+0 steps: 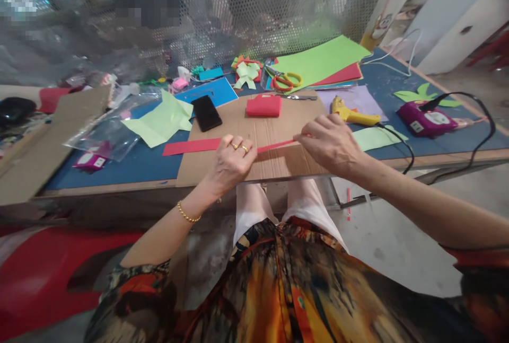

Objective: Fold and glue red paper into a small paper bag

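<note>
A long red paper strip [191,147] stretches over the brown cardboard [207,168] near the table's front edge. My left hand [235,157] is closed on the strip around its middle, with two rings showing. To the right, my right hand [328,141] pinches the narrow right end of the strip, which looks folded or twisted between the hands. Just beyond them on the cardboard lies a folded red paper piece [263,106]. A yellow glue gun [353,112] rests behind my right hand, and a black phone [206,113] lies beyond my left.
Orange-handled scissors [287,81] lie on green sheets [322,59] at the back. A metal blade [299,97] lies behind the cardboard. Purple power socket [427,117] with a black cable stands right; a cup [387,14] is at back right. Pale green paper [161,117] lies left.
</note>
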`<state>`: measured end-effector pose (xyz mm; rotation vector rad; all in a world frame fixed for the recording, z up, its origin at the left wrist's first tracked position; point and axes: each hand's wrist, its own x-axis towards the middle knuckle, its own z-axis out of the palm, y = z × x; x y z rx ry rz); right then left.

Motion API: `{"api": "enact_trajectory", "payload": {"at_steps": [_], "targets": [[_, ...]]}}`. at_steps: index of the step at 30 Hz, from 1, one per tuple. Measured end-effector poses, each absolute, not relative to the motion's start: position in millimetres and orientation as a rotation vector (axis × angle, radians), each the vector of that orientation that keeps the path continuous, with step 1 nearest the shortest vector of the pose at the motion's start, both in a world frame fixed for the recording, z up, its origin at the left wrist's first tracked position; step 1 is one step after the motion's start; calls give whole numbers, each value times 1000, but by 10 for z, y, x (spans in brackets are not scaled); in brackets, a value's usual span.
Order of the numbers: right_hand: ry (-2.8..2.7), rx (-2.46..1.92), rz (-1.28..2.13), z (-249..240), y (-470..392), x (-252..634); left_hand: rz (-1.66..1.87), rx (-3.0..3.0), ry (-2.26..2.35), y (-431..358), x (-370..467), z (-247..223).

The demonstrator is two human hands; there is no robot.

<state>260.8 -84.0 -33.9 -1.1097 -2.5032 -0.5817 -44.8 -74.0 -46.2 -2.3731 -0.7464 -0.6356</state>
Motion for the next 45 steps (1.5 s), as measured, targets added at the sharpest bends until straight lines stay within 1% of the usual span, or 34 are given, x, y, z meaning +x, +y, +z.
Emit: {"api": "enact_trajectory", "payload": {"at_steps": [2,6,12,18,23,31,34,38,45], "targets": [[-2593,-1047,-546,-489,-927,2619,-582,-2489,-808,-796,-508,-578],[-2618,-1078,-448,-630,-1078,2654,-679,-2551,-932,-919,-611,-695],[-2627,-1114,-391,-590,-1086,2686,-716,-2420,-978,-1112,-617,-617],[-2721,-1040,-417,-533,-1088,2695,-725,-2504,-894,-1122,-573,-591],[-2653,-1050,-345,-583,-1046,2708,-736,-2574,-982,-1060,-581,-625],[-2734,-983,-293,-475,-1043,2678,-654,-2693,-924,-1044,-244,-615],[-2687,-1037,-171,-476,-998,2702,-637,-2707,-994,-1028,-176,-582],[-2622,-1078,25,-485,-898,2732,-520,-2668,-1124,-978,-113,-506],[-2612,-1107,157,-427,-843,2720,-371,-2647,-1084,-913,79,-472]]}}
